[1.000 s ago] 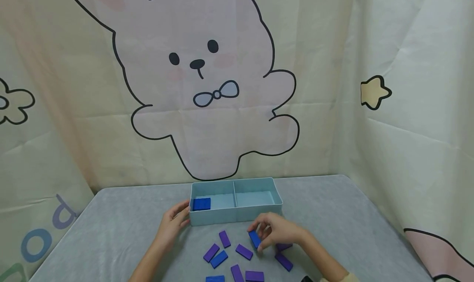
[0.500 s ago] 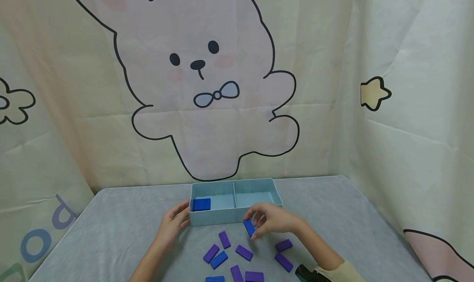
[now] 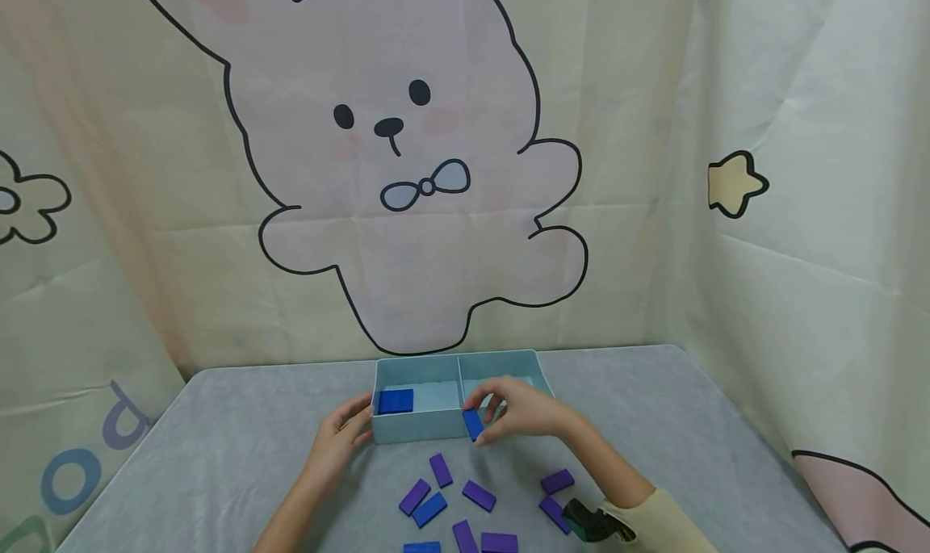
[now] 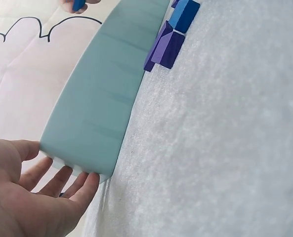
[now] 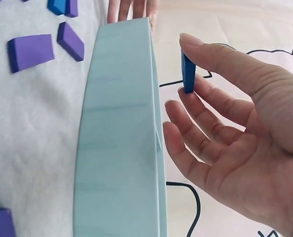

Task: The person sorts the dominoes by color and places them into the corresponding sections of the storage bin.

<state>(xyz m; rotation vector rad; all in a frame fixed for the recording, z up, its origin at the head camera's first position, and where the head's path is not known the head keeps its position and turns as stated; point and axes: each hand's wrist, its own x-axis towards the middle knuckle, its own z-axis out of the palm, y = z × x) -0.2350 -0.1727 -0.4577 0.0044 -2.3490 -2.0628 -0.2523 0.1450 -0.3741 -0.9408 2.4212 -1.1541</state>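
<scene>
Between the thumb and fingertips of my right hand (image 3: 525, 410) is pinched a blue block (image 3: 473, 425), held upright above the front rim of a light-blue two-compartment box (image 3: 417, 429). In the right wrist view this block (image 5: 188, 73) shows edge-on, the other fingers (image 5: 190, 126) spread below it. My left hand (image 3: 340, 438) rests its fingertips against the box's left end; the left wrist view shows its thumb at the rim and straight fingers (image 4: 84, 192) along the end wall. A flat blue piece (image 3: 395, 401) lies inside the left compartment.
Several purple blocks (image 3: 479, 495) and blue blocks (image 3: 430, 509) lie scattered on the grey cloth-covered table (image 3: 247, 424) in front of the box. A dark wrist device (image 3: 596, 524) on the right forearm overlaps a purple block. A printed curtain (image 3: 617, 77) hangs behind.
My right hand has moved up and to the left with the blue block, from over the table to the box's front rim. The left hand stays put.
</scene>
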